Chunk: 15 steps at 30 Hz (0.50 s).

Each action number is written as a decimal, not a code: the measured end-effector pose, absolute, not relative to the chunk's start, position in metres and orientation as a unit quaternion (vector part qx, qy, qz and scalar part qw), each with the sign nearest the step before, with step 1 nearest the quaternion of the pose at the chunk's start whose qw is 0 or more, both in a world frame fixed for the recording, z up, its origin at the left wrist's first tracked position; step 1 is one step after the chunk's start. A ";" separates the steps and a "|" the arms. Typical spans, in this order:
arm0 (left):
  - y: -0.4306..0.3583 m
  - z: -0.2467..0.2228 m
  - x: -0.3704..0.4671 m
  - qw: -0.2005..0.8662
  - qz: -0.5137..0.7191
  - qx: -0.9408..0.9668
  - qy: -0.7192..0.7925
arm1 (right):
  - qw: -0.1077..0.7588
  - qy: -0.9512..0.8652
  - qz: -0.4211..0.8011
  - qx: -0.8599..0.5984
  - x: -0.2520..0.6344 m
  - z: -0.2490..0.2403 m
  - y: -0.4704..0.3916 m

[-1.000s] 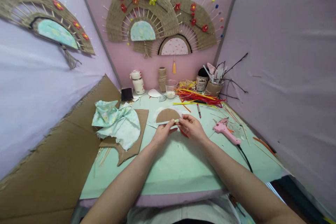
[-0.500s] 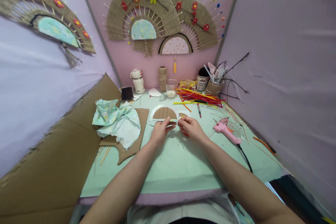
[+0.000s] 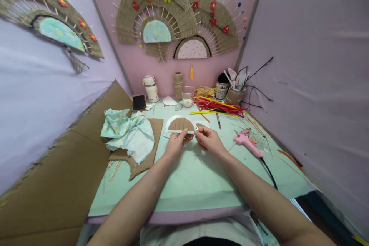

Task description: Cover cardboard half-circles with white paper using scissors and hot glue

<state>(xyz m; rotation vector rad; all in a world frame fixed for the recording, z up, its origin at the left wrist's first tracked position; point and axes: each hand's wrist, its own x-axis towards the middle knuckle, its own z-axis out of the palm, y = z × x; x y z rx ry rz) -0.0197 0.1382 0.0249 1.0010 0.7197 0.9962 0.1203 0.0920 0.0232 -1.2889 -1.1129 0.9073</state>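
Note:
A half-round cardboard piece [image 3: 181,124] with a pale rim and a fabric strip folded along its straight edge lies at the middle of the table. My left hand [image 3: 176,144] is closed on the straight edge, thumb on top. Beside it, my right hand [image 3: 209,140] is closed in a pinch at the right corner of the piece; what its fingertips hold is too small to make out. Something red shows under the right hand, partly hidden. Just behind that hand lies a small brown cardboard scrap [image 3: 201,125].
Crumpled green fabric [image 3: 129,132] lies on cut cardboard [image 3: 157,134] at the left. A pink glue gun [image 3: 249,144] with a black cord is at the right. Red and yellow pipe cleaners [image 3: 219,107], a clear cup [image 3: 188,94] and a white bottle [image 3: 151,89] stand or lie behind.
The view has shifted slightly. My right hand's fingers have moved a little at the corner of the piece; my left hand keeps its hold.

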 end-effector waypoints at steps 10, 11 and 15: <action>0.139 0.021 -0.025 0.517 0.380 0.628 0.440 | 0.492 -0.612 0.227 -0.576 0.121 0.019 0.091; 0.139 0.022 -0.024 0.524 0.374 0.624 0.443 | 0.490 -0.617 0.229 -0.571 0.121 0.020 0.090; 0.142 0.027 -0.023 0.685 0.391 0.466 0.400 | 0.531 -0.577 0.263 -0.561 0.127 0.024 0.091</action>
